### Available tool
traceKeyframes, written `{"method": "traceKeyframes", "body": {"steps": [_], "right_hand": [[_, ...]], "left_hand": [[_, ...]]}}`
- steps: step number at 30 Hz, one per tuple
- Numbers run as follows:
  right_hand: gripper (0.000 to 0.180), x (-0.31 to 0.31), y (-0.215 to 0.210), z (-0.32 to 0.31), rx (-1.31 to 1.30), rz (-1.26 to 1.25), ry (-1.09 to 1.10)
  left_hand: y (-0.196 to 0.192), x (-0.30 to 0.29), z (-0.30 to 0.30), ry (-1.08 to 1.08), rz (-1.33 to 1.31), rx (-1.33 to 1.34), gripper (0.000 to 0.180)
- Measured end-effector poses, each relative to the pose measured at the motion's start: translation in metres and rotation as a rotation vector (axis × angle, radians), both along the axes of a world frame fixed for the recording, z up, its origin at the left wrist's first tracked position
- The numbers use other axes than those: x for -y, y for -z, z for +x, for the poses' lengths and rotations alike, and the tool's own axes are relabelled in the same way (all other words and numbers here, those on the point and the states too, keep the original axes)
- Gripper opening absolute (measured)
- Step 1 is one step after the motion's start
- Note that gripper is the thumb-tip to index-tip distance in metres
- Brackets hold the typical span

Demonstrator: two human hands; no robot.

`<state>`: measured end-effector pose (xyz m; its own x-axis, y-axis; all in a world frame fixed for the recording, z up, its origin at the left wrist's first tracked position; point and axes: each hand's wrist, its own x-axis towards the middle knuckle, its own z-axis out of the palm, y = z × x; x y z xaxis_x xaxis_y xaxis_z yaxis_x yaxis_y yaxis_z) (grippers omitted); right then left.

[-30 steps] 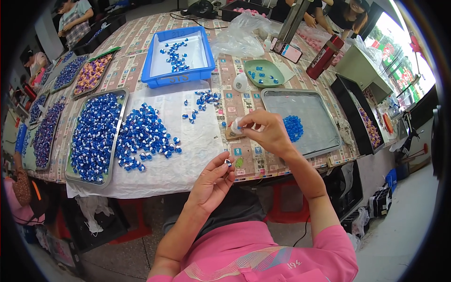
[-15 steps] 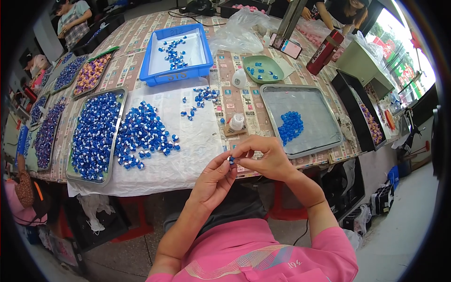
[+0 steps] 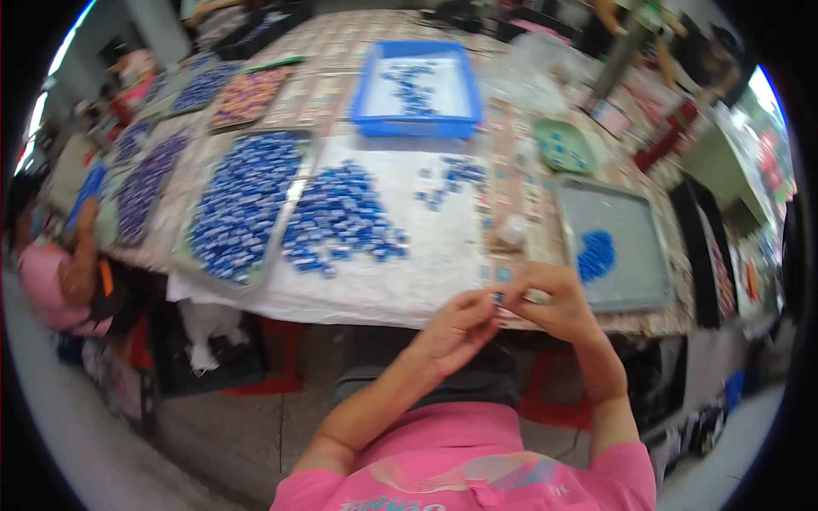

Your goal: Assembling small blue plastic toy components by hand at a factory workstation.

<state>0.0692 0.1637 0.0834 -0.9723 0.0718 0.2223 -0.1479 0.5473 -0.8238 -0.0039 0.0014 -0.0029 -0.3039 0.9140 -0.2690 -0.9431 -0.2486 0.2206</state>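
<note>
The hands meet above the near edge of the worktop (image 3: 328, 92). The left hand (image 3: 460, 328) grips a small dark piece (image 3: 498, 298) between thumb and fingertips. The right hand (image 3: 554, 302) has its fingers bent in beside the piece; blur prevents telling whether they also grip it. A pale object (image 3: 537, 296) shows at the right fingers; its kind cannot be told.

Status of the work, judged from the layout: well advanced, not complete.

Apparently done: a large heap (image 3: 341, 217) of blue-and-white pieces lies on the white cloth (image 3: 426, 268). The left tray (image 3: 294, 198), just beside the heap, is filled with similar pieces. A small loose cluster (image 3: 460, 170) lies apart, toward the far edge of the cloth; its condition cannot be told.

In hand: one piece, held between the hands, seemingly unfinished.

Apparently left: a patch of plain blue parts (image 3: 596, 255) in the right tray (image 3: 635, 243), which is otherwise mostly bare. This quantity is far smaller than the heap. The green dish (image 3: 545, 128) also holds a few blue parts, and the blue bin (image 3: 417, 126) holds a scattered group; blur hides whether either needs further work. A white bottle (image 3: 512, 230) stands between the cloth and the right tray.
</note>
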Motion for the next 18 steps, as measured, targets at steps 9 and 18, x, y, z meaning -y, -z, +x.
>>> {"method": "traceKeyframes", "body": {"steps": [9,18], "right_hand": [[0.018,0.066,-0.039,-0.006,-0.070,-0.010,0.064],[0.011,-0.029,-0.016,0.048,-0.098,-0.027,0.414]], "left_hand": [[-0.036,0.060,-0.019,-0.040,0.102,-0.117,0.022],[-0.057,0.106,-0.120,-0.530,-0.113,-0.344,0.020]]}}
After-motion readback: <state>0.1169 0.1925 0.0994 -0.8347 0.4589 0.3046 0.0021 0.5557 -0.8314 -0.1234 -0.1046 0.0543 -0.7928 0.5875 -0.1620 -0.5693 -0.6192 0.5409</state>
